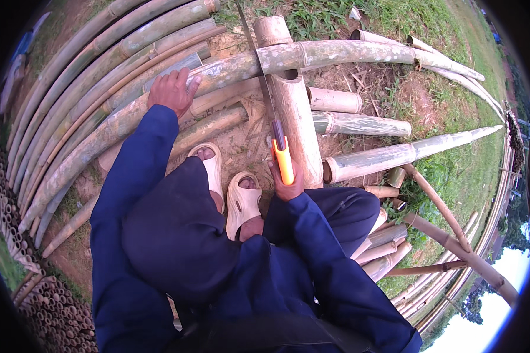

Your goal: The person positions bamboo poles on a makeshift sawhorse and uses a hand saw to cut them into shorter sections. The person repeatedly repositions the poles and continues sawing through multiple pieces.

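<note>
A long bamboo pole lies crosswise in front of me, over a thicker bamboo piece that points away from me. On top of the pole, left of that support, rests my left hand, its fingers bent over the curved surface. My right hand is wrapped round the orange and dark handle of a hand saw. The saw's long thin blade stretches away from me and crosses the pole just left of the support. Whether the teeth have entered the bamboo cannot be made out.
Many long bamboo poles lie side by side at the left. Short cut pieces lie on the right, beside another long pole. A stack of bamboo ends fills the lower left. My sandalled feet stand on bare soil near the support.
</note>
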### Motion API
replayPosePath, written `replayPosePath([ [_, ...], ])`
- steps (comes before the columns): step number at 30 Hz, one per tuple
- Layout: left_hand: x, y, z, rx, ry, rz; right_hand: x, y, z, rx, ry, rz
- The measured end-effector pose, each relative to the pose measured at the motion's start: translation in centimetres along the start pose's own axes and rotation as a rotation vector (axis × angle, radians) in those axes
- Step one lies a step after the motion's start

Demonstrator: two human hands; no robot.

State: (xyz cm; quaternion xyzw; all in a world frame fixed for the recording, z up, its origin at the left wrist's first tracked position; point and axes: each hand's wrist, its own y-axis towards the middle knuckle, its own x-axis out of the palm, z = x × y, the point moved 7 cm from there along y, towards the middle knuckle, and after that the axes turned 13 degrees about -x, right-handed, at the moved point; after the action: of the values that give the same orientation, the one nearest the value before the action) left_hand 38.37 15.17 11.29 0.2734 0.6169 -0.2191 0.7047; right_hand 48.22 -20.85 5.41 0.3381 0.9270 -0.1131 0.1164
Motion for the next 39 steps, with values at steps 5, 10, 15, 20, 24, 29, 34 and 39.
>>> replayPosePath([
  [5,0.4,-0.8,-1.3,-0.039,0.001,-0.053,-1.0,-0.1,-5.7,-0.115,0.019,0.029],
  [10,0.0,-0.4,-0.7,-0.059,0.006,-0.082,-6.0,-10.4,-10.1,-0.132,-0.106,0.074],
  [15,0.1,-0.3,-0.3,-0.001,-0.023,0.006,-2.8,3.9,-11.8,-0.108,-0.164,0.046],
  [20,0.2,0.0,-1.4,-0.022,-0.047,-0.048,-3.9,-1.4,-10.3,-0.150,-0.092,0.060],
  [24,-0.1,-0.3,-0.7,-0.014,-0.020,-0.016,-8.4,-10.8,-14.3,0.004,-0.134,0.011],
  [29,0.2,-0.2,-0.5,-0.008,-0.047,0.027,-4.2,2.3,-13.7,-0.108,-0.154,0.015],
  [34,0.2,-0.1,-1.1,0.013,-0.067,0.035,-3.1,1.8,-11.9,-0.131,-0.145,0.031],
  [39,0.0,0.0,-0.6,-0.002,0.001,-0.004,-7.5,-8.7,-13.9,-0.065,-0.087,0.064],
])
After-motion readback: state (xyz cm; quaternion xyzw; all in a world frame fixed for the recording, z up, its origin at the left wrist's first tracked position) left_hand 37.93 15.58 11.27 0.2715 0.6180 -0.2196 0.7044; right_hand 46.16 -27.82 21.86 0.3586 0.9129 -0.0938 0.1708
